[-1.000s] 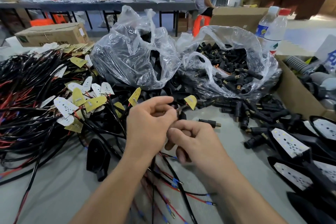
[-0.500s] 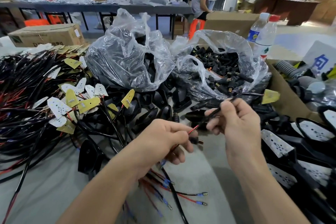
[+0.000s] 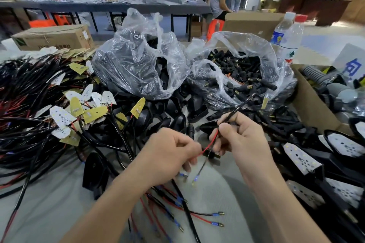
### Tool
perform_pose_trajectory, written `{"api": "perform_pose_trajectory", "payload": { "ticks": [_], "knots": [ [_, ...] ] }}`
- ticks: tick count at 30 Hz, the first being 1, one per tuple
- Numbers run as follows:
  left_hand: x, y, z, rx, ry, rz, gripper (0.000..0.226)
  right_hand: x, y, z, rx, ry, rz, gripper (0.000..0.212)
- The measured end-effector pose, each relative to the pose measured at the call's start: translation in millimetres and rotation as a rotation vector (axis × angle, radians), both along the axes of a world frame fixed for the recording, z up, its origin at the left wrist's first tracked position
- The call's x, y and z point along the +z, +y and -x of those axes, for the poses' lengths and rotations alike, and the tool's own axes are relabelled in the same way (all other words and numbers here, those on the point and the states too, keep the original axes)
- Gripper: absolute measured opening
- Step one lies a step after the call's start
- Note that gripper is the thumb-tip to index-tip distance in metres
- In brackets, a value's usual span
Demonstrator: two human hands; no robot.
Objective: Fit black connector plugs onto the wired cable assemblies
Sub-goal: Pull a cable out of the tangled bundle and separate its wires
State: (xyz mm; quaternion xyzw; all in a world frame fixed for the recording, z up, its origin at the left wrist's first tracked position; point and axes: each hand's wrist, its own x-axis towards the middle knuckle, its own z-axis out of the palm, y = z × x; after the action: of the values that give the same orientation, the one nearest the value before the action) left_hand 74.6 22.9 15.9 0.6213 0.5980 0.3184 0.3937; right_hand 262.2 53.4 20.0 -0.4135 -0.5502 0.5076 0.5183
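Cable assembly, a thin black sheath splitting into a red & a black wire, is held up just in front of the clear bag of black plugs. Right hand, nearer the bag, pinches the sheath btw thumb & forefinger. Left hand, further from the bag, has fingers curled & pinches the red wire. Black wire w/ blue crimp end dangles free below. One black plug sits btw the hands; can't tell which hand holds it.

Likely risks:
- The dangling wire could snag the cable pile on the bench, left of the bag.
- Wires could go into the wrong plug holes.
- A light pinch could drop the plug among the loose ones in front of the bag.
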Motion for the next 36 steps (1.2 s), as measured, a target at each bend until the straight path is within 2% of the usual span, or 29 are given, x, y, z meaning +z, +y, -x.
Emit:
{"api": "perform_pose_trajectory", "payload": {
  "ticks": [2, 3, 5, 8, 11, 16, 22, 29, 36],
  "knots": [
    [-6, 3, 4, 0.281, 0.248, -0.238, 0.012, 0, 1, 0, -0.029, -0.065, -0.055, 0.023],
    [-9, 2, 5, 0.369, 0.394, -0.294, 0.023, -1, 0, 1, -0.036, -0.09, -0.071, 0.024],
    [-16, 1, 5, 0.395, 0.586, -0.284, 0.04, -2, -2, 3, -0.032, -0.126, -0.088, 0.026],
    [-21, 1, 3, 0.376, 0.681, -0.268, 0.034, -2, -4, 5, -0.023, -0.156, -0.096, 0.029],
    [-21, 2, 4, 0.401, 0.687, -0.313, 0.029, -2, -4, 5, -0.04, -0.17, -0.099, 0.03],
    [-20, -1, -3, 0.397, 0.723, -0.412, 0.034, -1, -3, 2, -0.077, -0.107, -0.095, 0.019],
    [-24, -5, -8, 0.27, 0.483, -0.37, 0.034, 6, -1, -2, -0.196, 0.093, -0.168, 0.025],
    [-25, -12, -15, 0.294, 0.386, -0.452, 0.049, 2, 3, -1, -0.268, 0.164, -0.12, 0.023],
    [-23, -15, -17, 0.219, 0.36, -0.431, 0.047, -5, 5, 5, -0.329, 0.172, -0.079, 0.026]
  ]
}}
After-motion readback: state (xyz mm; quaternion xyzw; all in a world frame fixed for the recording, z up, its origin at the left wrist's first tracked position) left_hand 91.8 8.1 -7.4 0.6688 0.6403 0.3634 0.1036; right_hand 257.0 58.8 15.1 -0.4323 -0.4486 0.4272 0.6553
